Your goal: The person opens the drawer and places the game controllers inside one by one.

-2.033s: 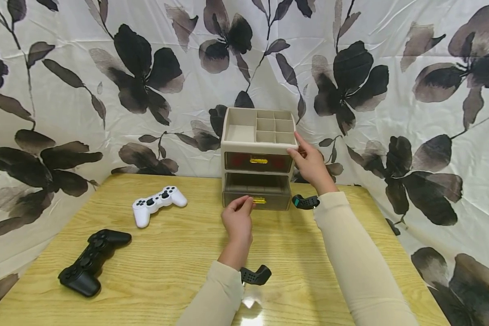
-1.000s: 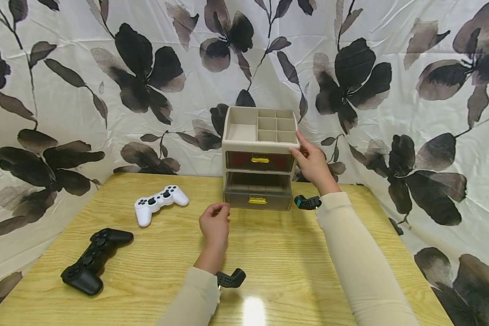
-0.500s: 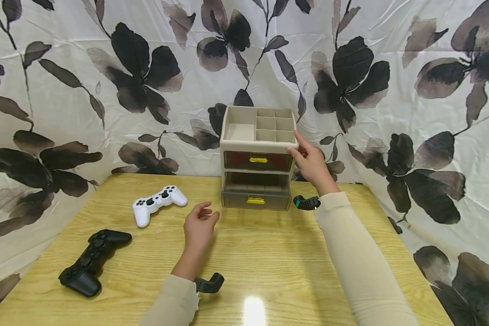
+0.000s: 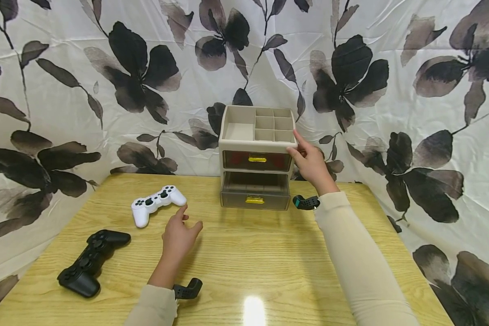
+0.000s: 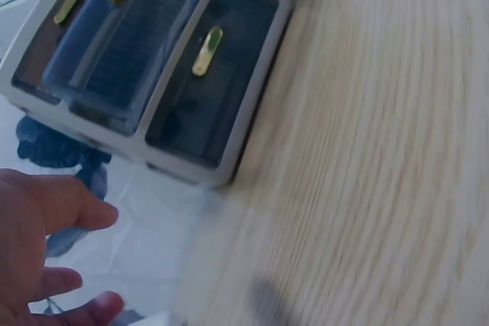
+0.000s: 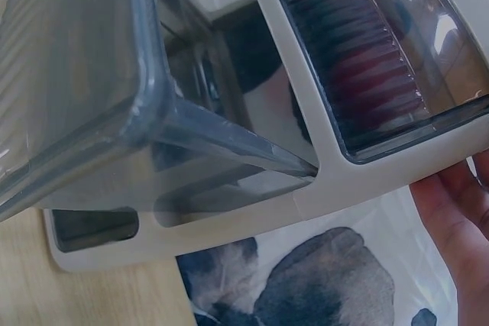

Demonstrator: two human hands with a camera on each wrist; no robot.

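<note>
A cream desk organizer with smoky clear drawers and gold handles stands at the back of the table. Its middle drawer is pulled out, and inside no items can be made out; the top drawer is pushed in, with something reddish behind its front. My right hand holds the organizer's upper right corner, thumb at the front and fingers along the side. Over the table, my left hand holds nothing, its fingers loosely spread. Its fingertips are near the right grip of a white game controller; contact cannot be told.
A black game controller lies at the front left of the wooden table. Flowered cloth hangs behind and at both sides. The left wrist view shows a pushed-in bottom drawer beneath the extended one.
My left hand has let go of the pulled-out drawer's handle and moved left toward the white controller, its fingers spreading. My right hand stays on the organizer's corner.
</note>
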